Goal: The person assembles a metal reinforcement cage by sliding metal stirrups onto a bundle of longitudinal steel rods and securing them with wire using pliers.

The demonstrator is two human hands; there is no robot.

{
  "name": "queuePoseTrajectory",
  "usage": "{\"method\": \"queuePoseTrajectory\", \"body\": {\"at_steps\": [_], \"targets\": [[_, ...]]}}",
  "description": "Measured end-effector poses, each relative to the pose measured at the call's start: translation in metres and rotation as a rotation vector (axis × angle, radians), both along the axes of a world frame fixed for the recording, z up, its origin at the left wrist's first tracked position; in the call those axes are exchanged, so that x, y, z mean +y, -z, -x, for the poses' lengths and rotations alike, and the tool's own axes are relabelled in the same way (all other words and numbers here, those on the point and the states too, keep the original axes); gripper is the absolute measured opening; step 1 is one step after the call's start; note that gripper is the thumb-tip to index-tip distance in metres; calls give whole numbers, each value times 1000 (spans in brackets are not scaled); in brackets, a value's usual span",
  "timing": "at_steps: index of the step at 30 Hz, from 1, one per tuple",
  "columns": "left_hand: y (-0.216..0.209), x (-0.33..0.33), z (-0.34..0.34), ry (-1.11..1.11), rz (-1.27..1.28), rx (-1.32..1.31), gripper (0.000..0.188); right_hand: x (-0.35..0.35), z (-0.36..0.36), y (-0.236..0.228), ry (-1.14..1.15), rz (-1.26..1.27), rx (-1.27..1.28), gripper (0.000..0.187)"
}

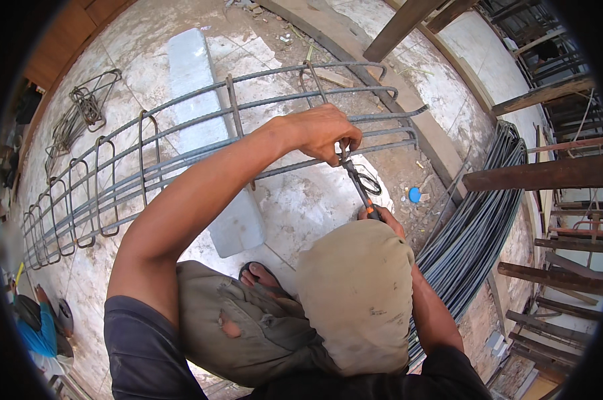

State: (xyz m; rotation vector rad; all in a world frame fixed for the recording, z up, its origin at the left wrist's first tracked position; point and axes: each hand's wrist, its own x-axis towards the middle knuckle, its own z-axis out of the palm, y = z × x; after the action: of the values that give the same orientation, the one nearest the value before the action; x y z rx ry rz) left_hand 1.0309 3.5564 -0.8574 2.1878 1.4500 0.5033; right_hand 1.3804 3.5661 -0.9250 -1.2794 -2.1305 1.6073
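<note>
My right hand (387,219), partly hidden behind my knee, grips a pincer-like tool (360,187) with dark handles and orange marks. The tool points up and away toward the bent ends of a long rebar cage (208,148). My left hand (325,133) reaches over the cage's bars. Its fingers are bent and closed at the tool's head; what they pinch is too small to make out. A loop of dark wire (370,183) shows beside the tool. Square stirrups (106,187) stand along the cage toward the far left.
A pale block (238,223) lies under the cage. Loose stirrups (81,110) are piled at left. At right are a bundle of long bars (478,227), a blue cap (415,195) and timber posts (538,175). Another person in blue (38,327) is at lower left.
</note>
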Motion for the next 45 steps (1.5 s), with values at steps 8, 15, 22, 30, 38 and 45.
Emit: {"method": "queuePoseTrajectory", "body": {"at_steps": [8,15,22,30,38,45], "targets": [[-8,-6,-10,-11,-29,141,29,1,6,-29,-87,-68,-61,49],[8,-9,-11,30,-193,138,28,2,0,-29,-75,-62,-110,49],[-12,-14,6,-304,-377,-53,41,3,-4,-22,-104,186,131,43],[-16,-12,-84,208,-627,-81,61,37,-12,-67,32,1035,56,24],[32,-7,-156,143,-409,16,42,54,1,-128,-42,696,-299,39],[-18,-1,-125,-168,-231,-468,43,13,69,-231,-682,-1405,-623,41]]}}
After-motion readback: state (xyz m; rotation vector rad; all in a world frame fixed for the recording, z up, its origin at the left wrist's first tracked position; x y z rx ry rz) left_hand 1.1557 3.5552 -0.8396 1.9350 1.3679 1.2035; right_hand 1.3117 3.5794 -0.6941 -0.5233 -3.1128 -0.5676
